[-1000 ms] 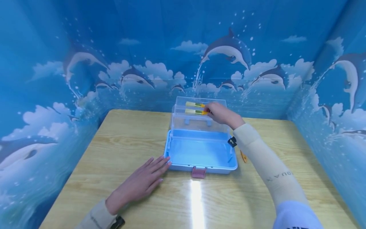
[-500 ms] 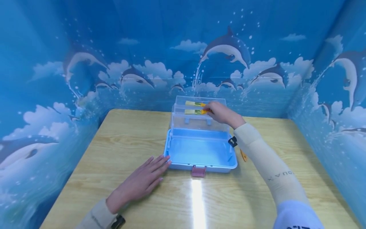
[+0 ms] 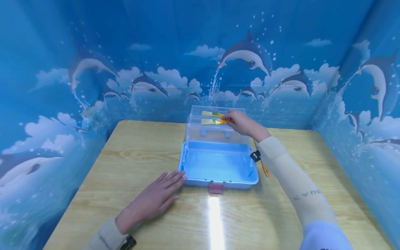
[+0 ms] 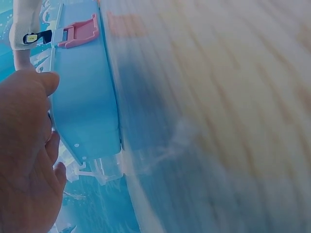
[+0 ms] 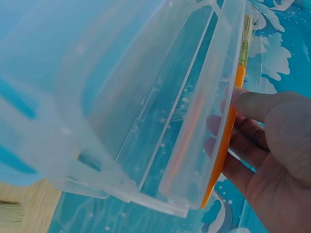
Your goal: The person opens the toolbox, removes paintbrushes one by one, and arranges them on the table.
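A light-blue toolbox (image 3: 218,165) with clear fold-out trays (image 3: 206,133) raised at its back lies open on the table. My right hand (image 3: 239,122) is at the upper trays, with thumb and fingers around a paintbrush (image 5: 227,128) that has an orange handle and pale bristles. In the right wrist view that brush lies along the tray's wall. Two brush heads show left of the hand in the head view, a lower brush head (image 3: 212,121) and an upper brush head (image 3: 210,113). My left hand (image 3: 153,196) has its fingers extended, fingertips at the box's front left corner.
Another orange-handled brush (image 3: 265,169) lies on the table right of the box, partly hidden by my right forearm. A pink latch (image 3: 216,188) hangs at the box's front. Behind the wooden table (image 3: 140,146) stands a blue dolphin-print curtain (image 3: 162,41).
My right hand stays at the trays; its fingers shift slightly, and more of the lower brush's handle shows beneath them. My left hand has not visibly moved.
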Available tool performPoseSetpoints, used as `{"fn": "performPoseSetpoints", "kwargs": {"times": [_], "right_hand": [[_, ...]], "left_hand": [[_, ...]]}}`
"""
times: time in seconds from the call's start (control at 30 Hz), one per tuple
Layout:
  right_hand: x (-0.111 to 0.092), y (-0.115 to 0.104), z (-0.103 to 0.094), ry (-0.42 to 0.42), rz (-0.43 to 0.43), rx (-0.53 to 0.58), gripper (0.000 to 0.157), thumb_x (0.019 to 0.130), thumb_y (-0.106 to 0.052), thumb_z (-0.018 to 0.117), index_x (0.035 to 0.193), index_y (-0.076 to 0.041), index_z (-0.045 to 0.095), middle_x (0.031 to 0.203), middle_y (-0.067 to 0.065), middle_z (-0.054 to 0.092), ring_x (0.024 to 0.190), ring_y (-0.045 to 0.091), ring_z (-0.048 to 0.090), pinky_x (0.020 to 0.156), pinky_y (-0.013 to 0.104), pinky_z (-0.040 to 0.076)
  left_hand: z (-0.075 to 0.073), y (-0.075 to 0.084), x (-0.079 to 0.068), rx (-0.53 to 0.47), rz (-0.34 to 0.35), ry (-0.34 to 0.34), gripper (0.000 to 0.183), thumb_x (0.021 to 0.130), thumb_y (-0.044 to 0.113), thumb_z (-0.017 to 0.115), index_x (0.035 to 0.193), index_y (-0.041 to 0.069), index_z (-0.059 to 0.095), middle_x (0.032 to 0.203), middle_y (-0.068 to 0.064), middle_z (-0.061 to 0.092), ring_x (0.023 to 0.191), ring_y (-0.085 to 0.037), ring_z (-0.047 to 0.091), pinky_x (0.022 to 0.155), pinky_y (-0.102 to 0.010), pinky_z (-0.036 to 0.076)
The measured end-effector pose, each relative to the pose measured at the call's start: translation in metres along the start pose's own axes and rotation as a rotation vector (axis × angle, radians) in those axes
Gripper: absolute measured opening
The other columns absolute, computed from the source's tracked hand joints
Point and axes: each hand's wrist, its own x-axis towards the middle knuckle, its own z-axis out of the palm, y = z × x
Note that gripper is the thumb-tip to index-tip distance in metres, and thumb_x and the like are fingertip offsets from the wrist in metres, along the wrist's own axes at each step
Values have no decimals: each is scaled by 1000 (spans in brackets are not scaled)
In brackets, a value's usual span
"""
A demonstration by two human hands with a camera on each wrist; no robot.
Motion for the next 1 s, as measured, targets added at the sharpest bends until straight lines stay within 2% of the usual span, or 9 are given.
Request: {"fn": "performPoseSetpoints", "kwargs": {"times": [0.2,0.4,1.0], "right_hand": [[-6,1,-1,27,17,20,30,103,-5,58,132,-3,66,128,15,65,120,31,61,101,48,55],[-11,3,2,42,33,26,31,103,-6,58,133,-7,67,123,11,65,114,27,62,96,44,57],[-34,-5,3,147,14,-16,34,102,-8,61,135,-9,66,125,10,64,115,28,61,100,47,56]], "left_hand": [[-1,0,0,-2,0,-15,65,106,34,52,163,19,23,170,0,18,155,-22,22,126,-52,23],[-1,0,0,5,-13,-41,64,107,35,50,162,19,22,170,1,17,156,-21,21,126,-52,22],[0,-1,1,14,0,-14,64,106,34,52,162,19,25,170,1,19,155,-22,23,126,-51,20]]}}
